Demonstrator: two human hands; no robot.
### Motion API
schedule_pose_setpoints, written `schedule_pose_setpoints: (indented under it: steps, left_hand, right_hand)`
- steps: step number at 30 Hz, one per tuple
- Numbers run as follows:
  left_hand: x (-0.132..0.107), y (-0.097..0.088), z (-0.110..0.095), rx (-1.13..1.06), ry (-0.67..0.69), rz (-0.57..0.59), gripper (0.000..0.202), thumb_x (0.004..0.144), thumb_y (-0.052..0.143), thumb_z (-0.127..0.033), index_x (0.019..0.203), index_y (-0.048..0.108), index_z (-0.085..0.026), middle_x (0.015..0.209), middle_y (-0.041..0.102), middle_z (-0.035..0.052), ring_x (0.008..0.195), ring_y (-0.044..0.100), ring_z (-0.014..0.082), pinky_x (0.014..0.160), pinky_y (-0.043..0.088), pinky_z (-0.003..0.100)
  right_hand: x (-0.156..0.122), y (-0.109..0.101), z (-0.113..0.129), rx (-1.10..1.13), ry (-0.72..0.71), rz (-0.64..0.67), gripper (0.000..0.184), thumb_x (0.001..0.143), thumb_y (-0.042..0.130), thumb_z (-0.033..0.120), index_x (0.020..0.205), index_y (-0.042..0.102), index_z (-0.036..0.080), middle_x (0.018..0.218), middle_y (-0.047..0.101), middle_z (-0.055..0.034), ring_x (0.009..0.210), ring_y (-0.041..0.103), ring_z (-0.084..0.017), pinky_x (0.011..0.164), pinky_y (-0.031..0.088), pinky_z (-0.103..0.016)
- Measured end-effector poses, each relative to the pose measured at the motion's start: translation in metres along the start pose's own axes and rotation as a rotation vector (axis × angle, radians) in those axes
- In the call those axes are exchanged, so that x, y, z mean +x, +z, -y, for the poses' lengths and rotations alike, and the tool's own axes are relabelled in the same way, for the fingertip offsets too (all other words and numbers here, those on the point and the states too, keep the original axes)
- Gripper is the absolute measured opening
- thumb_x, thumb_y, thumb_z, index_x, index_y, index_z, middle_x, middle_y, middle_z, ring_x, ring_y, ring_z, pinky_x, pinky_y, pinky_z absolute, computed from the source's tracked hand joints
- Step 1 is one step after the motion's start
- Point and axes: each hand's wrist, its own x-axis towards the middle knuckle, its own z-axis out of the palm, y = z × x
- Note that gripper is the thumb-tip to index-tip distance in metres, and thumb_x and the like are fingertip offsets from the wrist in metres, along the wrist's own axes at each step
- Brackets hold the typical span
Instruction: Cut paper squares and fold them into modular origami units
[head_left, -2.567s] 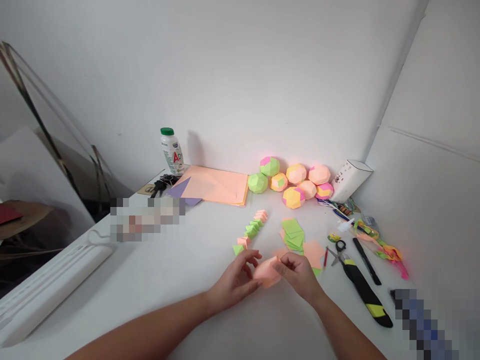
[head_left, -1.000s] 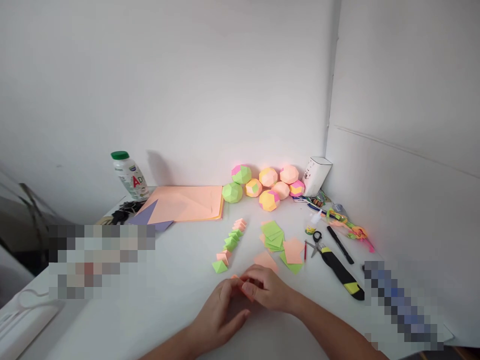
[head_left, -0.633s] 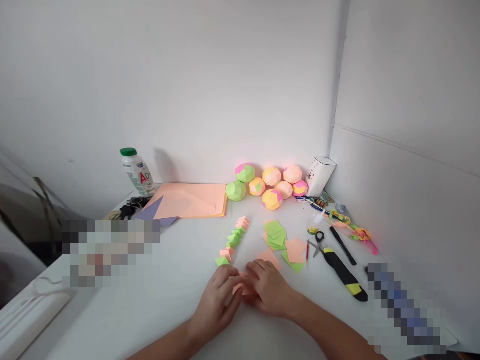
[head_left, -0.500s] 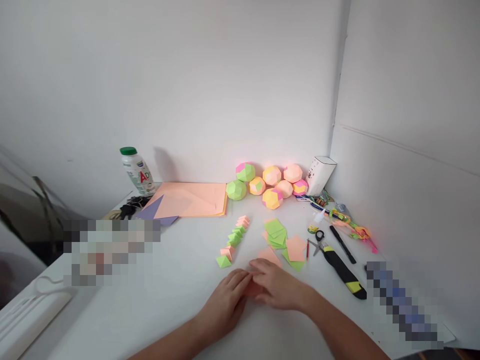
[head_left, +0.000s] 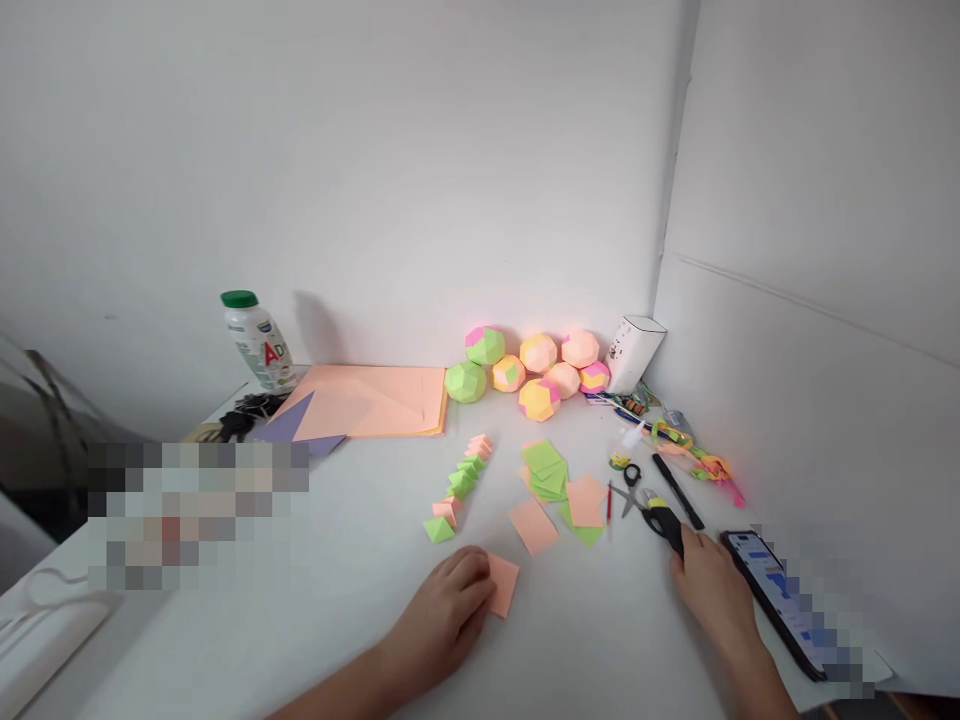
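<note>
My left hand (head_left: 448,610) is closed on the left edge of a peach paper square (head_left: 505,585), its fingers curled over it at the table's front middle. To the right, my right hand (head_left: 712,580) has its fingers round the black and yellow handle of a utility knife (head_left: 664,519), which lies on the table and is partly hidden by the hand. Scissors (head_left: 628,498) with dark loops lie beside the knife's front end. Another peach square (head_left: 534,527) lies just beyond the left hand, near a loose pile of green squares (head_left: 547,470).
A row of folded green and peach pieces (head_left: 461,485) runs away from me. Behind it are several paper balls (head_left: 540,399), peach sheets (head_left: 367,400) and a white bottle (head_left: 259,345). On the right lie a black pen (head_left: 678,491), a glue bottle (head_left: 624,452) and a phone (head_left: 772,600).
My right hand has left the paper square and moved right onto the utility knife. My left hand keeps hold of the square, now more exposed. The view has shifted slightly.
</note>
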Motion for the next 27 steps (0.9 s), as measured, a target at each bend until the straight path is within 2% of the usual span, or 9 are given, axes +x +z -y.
schedule_pose_setpoints:
  steps: [2, 4, 7, 10, 12, 14, 19, 21, 27]
  left_hand:
    - [0.000, 0.000, 0.000, -0.010, -0.007, 0.004, 0.022, 0.087, 0.035, -0.009, 0.071, 0.048, -0.018, 0.083, 0.051, 0.0070, 0.083, 0.049, 0.0198, 0.073, 0.047, 0.035]
    - [0.000, 0.000, 0.001, -0.017, -0.010, 0.009, 0.022, 0.086, 0.035, -0.008, 0.071, 0.048, -0.018, 0.084, 0.050, 0.0070, 0.083, 0.049, 0.0196, 0.073, 0.047, 0.035]
    - [0.001, 0.000, 0.001, -0.027, -0.011, 0.010, 0.022, 0.086, 0.035, -0.008, 0.071, 0.048, -0.018, 0.084, 0.050, 0.0067, 0.083, 0.048, 0.0191, 0.074, 0.046, 0.034]
    - [0.002, 0.000, 0.001, -0.036, -0.008, 0.003, 0.022, 0.087, 0.036, -0.008, 0.072, 0.048, -0.017, 0.085, 0.050, 0.0064, 0.084, 0.048, 0.0188, 0.074, 0.046, 0.034]
    - [0.002, 0.000, 0.002, -0.041, -0.005, -0.003, 0.022, 0.087, 0.036, -0.009, 0.071, 0.049, -0.017, 0.085, 0.050, 0.0065, 0.084, 0.048, 0.0186, 0.075, 0.046, 0.033]
    - [0.002, 0.000, 0.003, -0.044, 0.000, -0.007, 0.022, 0.087, 0.036, -0.009, 0.071, 0.050, -0.017, 0.084, 0.051, 0.0066, 0.084, 0.048, 0.0186, 0.074, 0.046, 0.033]
    - [0.000, 0.002, 0.007, -0.038, 0.013, -0.017, 0.023, 0.086, 0.037, -0.009, 0.072, 0.052, -0.017, 0.083, 0.051, 0.0070, 0.084, 0.049, 0.0193, 0.074, 0.046, 0.034]
    - [0.000, 0.003, 0.007, -0.027, 0.017, -0.017, 0.023, 0.085, 0.037, -0.009, 0.071, 0.052, -0.017, 0.083, 0.051, 0.0069, 0.084, 0.049, 0.0194, 0.074, 0.045, 0.034]
    - [0.000, 0.004, 0.008, -0.004, 0.009, -0.012, 0.022, 0.083, 0.038, -0.008, 0.067, 0.051, -0.017, 0.081, 0.050, 0.0057, 0.080, 0.047, 0.0182, 0.072, 0.045, 0.033]
  right_hand:
    - [-0.004, -0.005, 0.003, 0.183, 0.025, -0.032, 0.034, 0.083, 0.037, 0.016, 0.108, 0.058, 0.006, 0.088, 0.063, -0.0177, 0.090, 0.056, -0.034, 0.072, 0.044, -0.042]
    - [-0.011, -0.011, 0.012, 0.550, 0.099, -0.050, 0.034, 0.084, 0.036, 0.022, 0.110, 0.055, 0.009, 0.088, 0.063, -0.0153, 0.081, 0.059, -0.029, 0.070, 0.046, -0.039]
    - [-0.028, -0.016, 0.037, 1.301, 0.107, 0.213, 0.036, 0.086, 0.040, 0.037, 0.114, 0.048, 0.015, 0.082, 0.064, -0.0097, 0.059, 0.057, -0.019, 0.052, 0.047, -0.032]
    - [-0.048, -0.014, 0.068, 1.676, -0.056, 0.496, 0.028, 0.080, 0.059, 0.040, 0.092, 0.054, 0.016, 0.075, 0.062, -0.0056, 0.055, 0.054, -0.014, 0.049, 0.044, -0.026]
    - [-0.057, -0.012, 0.085, 1.788, -0.158, 0.617, 0.025, 0.080, 0.062, 0.038, 0.086, 0.053, 0.016, 0.070, 0.061, -0.0037, 0.055, 0.054, -0.013, 0.052, 0.044, -0.025]
    - [-0.063, -0.011, 0.097, 1.865, -0.204, 0.675, 0.024, 0.081, 0.063, 0.036, 0.088, 0.052, 0.016, 0.073, 0.060, -0.0035, 0.058, 0.056, -0.013, 0.054, 0.044, -0.026]
    - [-0.069, -0.008, 0.105, 1.925, -0.327, 0.757, 0.026, 0.081, 0.064, 0.034, 0.096, 0.053, 0.016, 0.088, 0.057, -0.0055, 0.067, 0.057, -0.014, 0.063, 0.046, -0.030]
    - [-0.070, -0.006, 0.105, 1.911, -0.359, 0.771, 0.027, 0.082, 0.063, 0.035, 0.098, 0.054, 0.016, 0.088, 0.057, -0.0055, 0.068, 0.057, -0.014, 0.064, 0.046, -0.030]
    - [-0.073, -0.003, 0.110, 1.848, -0.356, 0.726, 0.023, 0.086, 0.056, 0.037, 0.092, 0.053, 0.014, 0.074, 0.057, -0.0026, 0.055, 0.054, -0.010, 0.051, 0.043, -0.024]
